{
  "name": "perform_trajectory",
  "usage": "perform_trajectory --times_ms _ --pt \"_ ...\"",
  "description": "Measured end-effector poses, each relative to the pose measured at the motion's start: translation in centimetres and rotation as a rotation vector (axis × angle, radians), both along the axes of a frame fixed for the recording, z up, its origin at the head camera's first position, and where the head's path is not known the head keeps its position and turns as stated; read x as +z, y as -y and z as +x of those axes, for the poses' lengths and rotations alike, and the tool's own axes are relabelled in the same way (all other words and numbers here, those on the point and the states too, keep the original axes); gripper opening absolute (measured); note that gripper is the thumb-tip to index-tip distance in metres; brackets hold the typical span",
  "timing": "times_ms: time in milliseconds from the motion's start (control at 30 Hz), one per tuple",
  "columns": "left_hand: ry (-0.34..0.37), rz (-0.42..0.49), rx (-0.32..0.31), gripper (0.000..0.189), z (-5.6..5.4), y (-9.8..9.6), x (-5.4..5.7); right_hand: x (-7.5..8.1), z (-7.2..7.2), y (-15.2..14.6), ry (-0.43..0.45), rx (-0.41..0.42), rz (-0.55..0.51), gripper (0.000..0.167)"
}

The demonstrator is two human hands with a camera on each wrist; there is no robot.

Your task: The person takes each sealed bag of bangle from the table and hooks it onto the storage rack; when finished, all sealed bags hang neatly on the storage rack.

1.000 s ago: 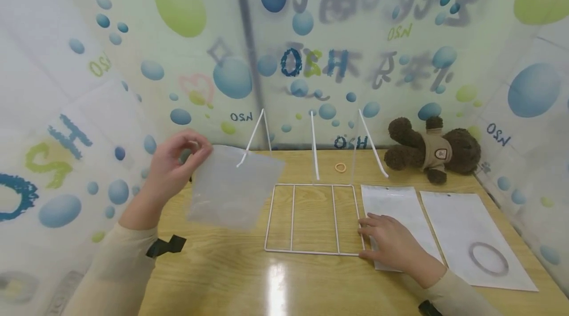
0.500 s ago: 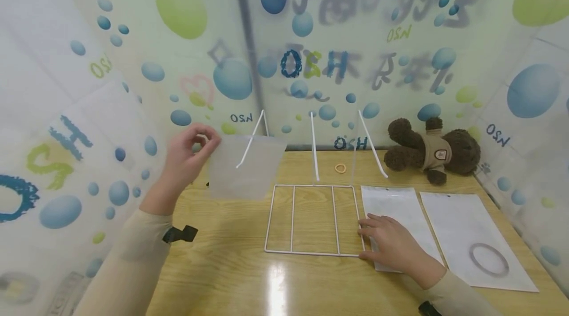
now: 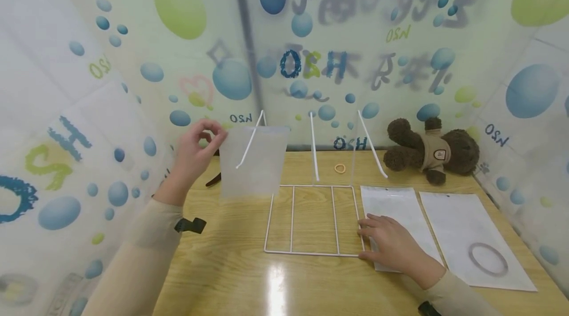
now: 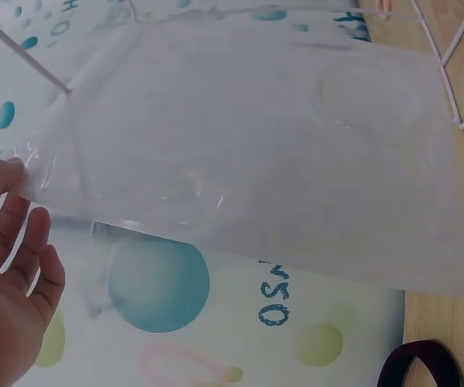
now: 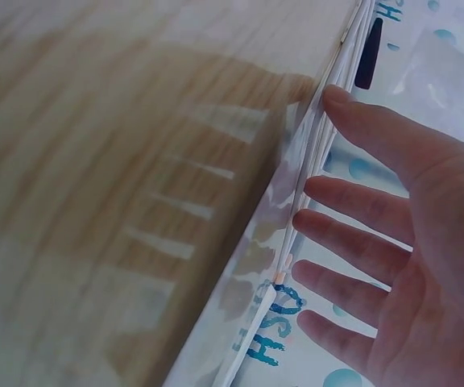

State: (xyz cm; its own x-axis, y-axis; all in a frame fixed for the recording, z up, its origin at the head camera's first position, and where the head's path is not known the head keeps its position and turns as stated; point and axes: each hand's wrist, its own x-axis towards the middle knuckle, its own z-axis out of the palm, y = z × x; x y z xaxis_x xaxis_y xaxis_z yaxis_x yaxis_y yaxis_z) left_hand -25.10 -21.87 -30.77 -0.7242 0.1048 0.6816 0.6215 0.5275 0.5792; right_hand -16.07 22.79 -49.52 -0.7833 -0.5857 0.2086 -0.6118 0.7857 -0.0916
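Observation:
My left hand (image 3: pixel 201 145) pinches the upper left corner of a translucent plastic bag (image 3: pixel 255 168). The bag hangs flat at the left prong of a white wire display rack (image 3: pixel 314 158). That prong shows across the bag; whether it passes through the bag, I cannot tell. In the left wrist view, thumb and forefinger hold the bag's corner (image 4: pixel 240 153) while the other fingers curl loosely. My right hand (image 3: pixel 395 244) rests with spread fingers at the right side of the rack's base, partly over a flat white packet (image 3: pixel 393 207). Beneath the hand, part of that packet is hidden.
Right of that packet lies another flat white packet (image 3: pixel 467 227) with a clear ring (image 3: pixel 488 259) on it. A brown teddy bear (image 3: pixel 435 150) lies at the back right. Behind the rack base sits a small orange ring (image 3: pixel 340 169). A dark band (image 4: pixel 419 359) lies at the left.
My left hand has moved right and up with the bag, bringing it closer to the left prong and more upright. The right hand has stayed in place.

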Motion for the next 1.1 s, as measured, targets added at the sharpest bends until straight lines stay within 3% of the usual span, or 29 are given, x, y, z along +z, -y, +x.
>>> perform_trajectory --times_ms 200,400,833,1100 --pt "0.011 0.017 -0.001 0.009 -2.4 0.9 -1.8 0.0 0.1 0.0 0.016 -0.014 0.002 0.051" --pt "0.028 0.028 -0.013 0.013 -2.8 1.2 -2.0 -0.1 0.0 0.0 0.008 -0.011 0.005 0.051" --pt "0.064 0.037 0.059 0.016 -1.1 2.9 -2.0 0.2 0.2 0.1 0.019 -0.017 -0.005 0.051" --pt "0.058 0.003 -0.022 0.011 1.5 3.4 -2.6 -0.1 0.0 0.0 0.034 -0.034 0.021 0.050"
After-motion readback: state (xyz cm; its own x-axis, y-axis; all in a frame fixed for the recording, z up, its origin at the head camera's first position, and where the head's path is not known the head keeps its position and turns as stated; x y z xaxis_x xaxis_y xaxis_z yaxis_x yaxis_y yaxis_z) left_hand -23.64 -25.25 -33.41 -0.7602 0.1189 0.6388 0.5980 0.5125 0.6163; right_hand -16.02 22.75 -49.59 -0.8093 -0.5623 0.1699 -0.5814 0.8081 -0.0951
